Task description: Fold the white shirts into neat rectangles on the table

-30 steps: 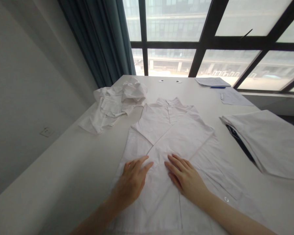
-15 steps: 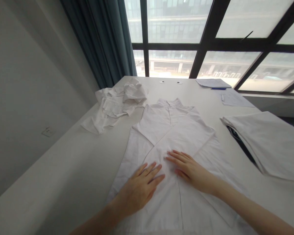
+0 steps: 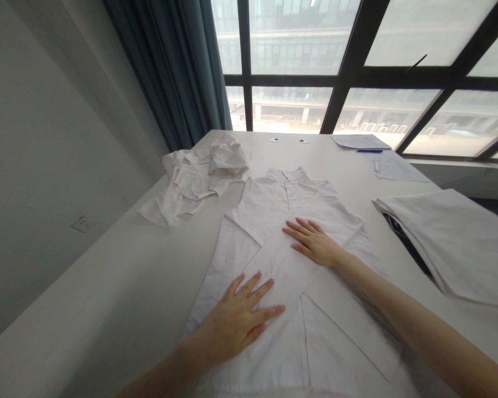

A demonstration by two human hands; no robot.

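A white collared shirt (image 3: 274,309) lies flat on the table, its collar (image 3: 285,178) pointing away from me and its sides folded across the front in a crossed shape. My right hand (image 3: 313,242) rests with fingers together on the upper folded panel, below the collar. Lower down, my left hand (image 3: 236,320) presses flat on the shirt with fingers spread, near the shirt's left edge. Neither hand grips the cloth.
A crumpled white garment (image 3: 199,179) lies at the table's far left. A folded white garment (image 3: 448,243) with dark lining sits at the right. Papers (image 3: 394,167) and a blue pen (image 3: 369,151) are at the back right, beside a large window (image 3: 290,66).
My right hand has slid up the shirt towards the collar. My left hand has shifted slightly, with its fingers spread wider. The fold lines on the shirt show more clearly below my right hand.
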